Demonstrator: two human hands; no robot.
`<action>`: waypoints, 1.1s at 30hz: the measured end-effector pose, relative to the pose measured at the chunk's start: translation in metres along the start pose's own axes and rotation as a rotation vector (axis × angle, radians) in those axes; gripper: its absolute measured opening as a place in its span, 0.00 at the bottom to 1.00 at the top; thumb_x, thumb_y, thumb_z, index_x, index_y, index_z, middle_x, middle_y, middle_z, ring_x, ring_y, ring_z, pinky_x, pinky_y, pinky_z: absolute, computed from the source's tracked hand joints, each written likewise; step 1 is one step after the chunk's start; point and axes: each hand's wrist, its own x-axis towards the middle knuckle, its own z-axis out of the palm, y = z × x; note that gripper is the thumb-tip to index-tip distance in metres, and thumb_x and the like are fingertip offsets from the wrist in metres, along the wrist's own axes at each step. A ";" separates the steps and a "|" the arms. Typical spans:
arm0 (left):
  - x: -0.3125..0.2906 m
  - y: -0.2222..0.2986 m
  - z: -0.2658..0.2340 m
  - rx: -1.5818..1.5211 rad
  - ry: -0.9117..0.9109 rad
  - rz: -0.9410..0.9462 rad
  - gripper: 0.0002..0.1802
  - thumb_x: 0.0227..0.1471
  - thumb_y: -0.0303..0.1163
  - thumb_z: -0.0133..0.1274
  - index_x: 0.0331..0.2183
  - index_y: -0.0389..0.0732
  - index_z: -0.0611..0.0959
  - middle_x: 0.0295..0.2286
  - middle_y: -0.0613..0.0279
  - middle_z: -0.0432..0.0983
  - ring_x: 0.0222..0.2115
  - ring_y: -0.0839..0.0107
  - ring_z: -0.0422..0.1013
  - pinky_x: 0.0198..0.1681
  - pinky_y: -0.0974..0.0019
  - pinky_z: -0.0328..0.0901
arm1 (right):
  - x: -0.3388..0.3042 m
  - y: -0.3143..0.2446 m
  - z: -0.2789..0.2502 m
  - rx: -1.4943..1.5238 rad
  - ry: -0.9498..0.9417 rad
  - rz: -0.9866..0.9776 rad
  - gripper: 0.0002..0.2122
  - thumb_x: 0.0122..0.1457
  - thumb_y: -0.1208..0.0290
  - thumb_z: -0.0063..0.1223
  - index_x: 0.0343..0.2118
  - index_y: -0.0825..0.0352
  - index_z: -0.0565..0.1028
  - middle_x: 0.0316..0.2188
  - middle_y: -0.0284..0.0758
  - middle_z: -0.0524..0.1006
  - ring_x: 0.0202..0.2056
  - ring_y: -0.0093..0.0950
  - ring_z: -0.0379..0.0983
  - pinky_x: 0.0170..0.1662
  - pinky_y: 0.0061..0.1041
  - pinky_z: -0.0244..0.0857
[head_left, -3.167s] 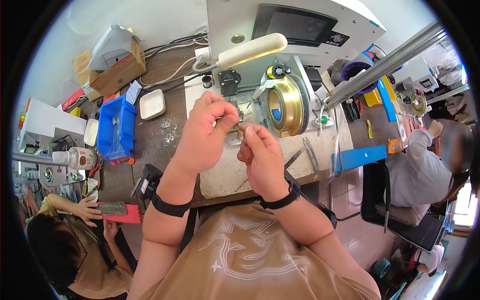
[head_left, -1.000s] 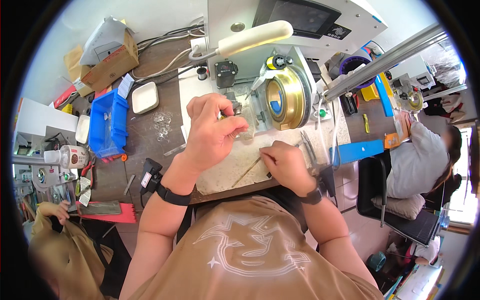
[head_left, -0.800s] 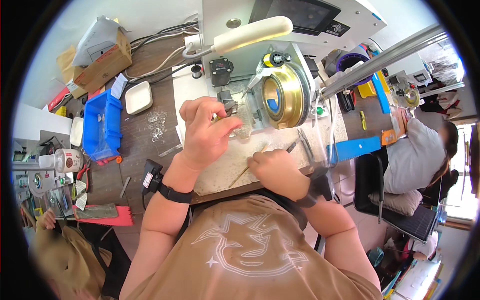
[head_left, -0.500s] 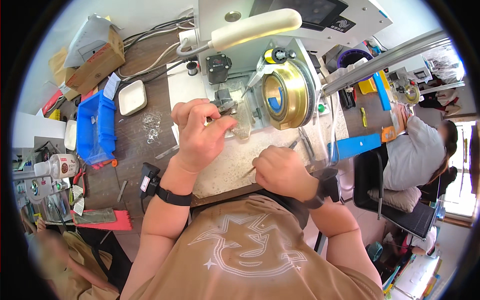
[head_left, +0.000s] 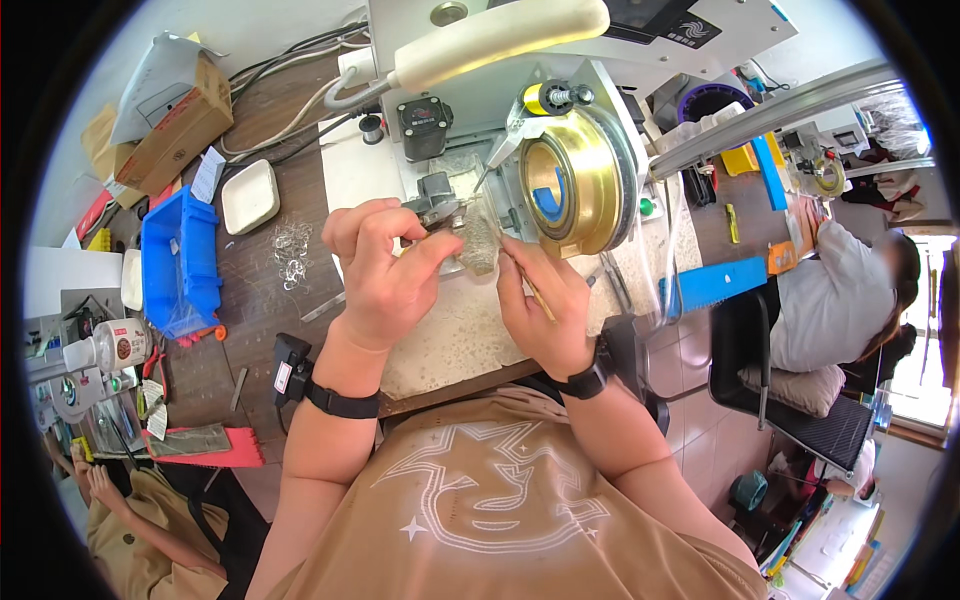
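Note:
My left hand [head_left: 385,280] is closed at the small dark metal clamp [head_left: 435,190] of a bench machine. Thumb and forefinger pinch at the clamp's front, and what lies between them is too small to make out. Close by on the right, my right hand [head_left: 548,300] grips a thin brown stick-like tool [head_left: 543,303]. Its upper end points at a clear, rough-surfaced tray [head_left: 482,240] between my hands. Just beyond my right hand stands a large brass wheel [head_left: 590,225] with blue tape inside. A yellow spool [head_left: 541,98] sits above it.
A pale curved lamp [head_left: 500,45] hangs over the machine. Left on the table are thin wire loops [head_left: 291,252], a white dish [head_left: 250,197] and a blue bin [head_left: 160,260]. Metal tools [head_left: 617,280] lie right of the wheel. Other people sit at both sides.
My right hand has moved up and left, bringing the stick-like tool to the clear tray beside my left hand. My left hand stays pinched at the clamp. The view has shifted slightly.

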 end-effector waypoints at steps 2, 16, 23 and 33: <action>0.000 0.000 0.000 -0.002 -0.003 0.001 0.14 0.32 0.25 0.69 0.26 0.52 0.87 0.32 0.67 0.64 0.41 0.59 0.66 0.45 0.56 0.57 | 0.000 0.002 0.003 -0.007 -0.003 0.025 0.13 0.55 0.85 0.59 0.44 0.71 0.79 0.29 0.43 0.80 0.28 0.43 0.77 0.32 0.35 0.70; 0.001 -0.001 -0.001 -0.002 0.007 -0.006 0.14 0.32 0.25 0.69 0.27 0.51 0.87 0.32 0.66 0.64 0.41 0.58 0.66 0.45 0.56 0.58 | 0.005 0.006 0.009 -0.157 -0.005 0.045 0.07 0.55 0.83 0.61 0.38 0.70 0.80 0.27 0.43 0.80 0.26 0.37 0.79 0.28 0.30 0.70; 0.001 -0.001 -0.002 -0.006 0.008 -0.003 0.14 0.33 0.25 0.69 0.27 0.51 0.87 0.32 0.66 0.64 0.41 0.58 0.66 0.45 0.57 0.58 | 0.001 -0.006 -0.006 -0.228 -0.061 0.050 0.05 0.54 0.83 0.61 0.34 0.68 0.80 0.24 0.42 0.80 0.24 0.38 0.78 0.27 0.30 0.69; -0.001 0.000 -0.002 -0.013 -0.001 -0.025 0.13 0.34 0.25 0.69 0.27 0.51 0.87 0.32 0.66 0.64 0.41 0.58 0.66 0.46 0.56 0.60 | 0.016 -0.045 -0.042 -0.031 0.057 -0.173 0.12 0.52 0.85 0.62 0.41 0.75 0.80 0.26 0.41 0.79 0.24 0.35 0.77 0.27 0.28 0.71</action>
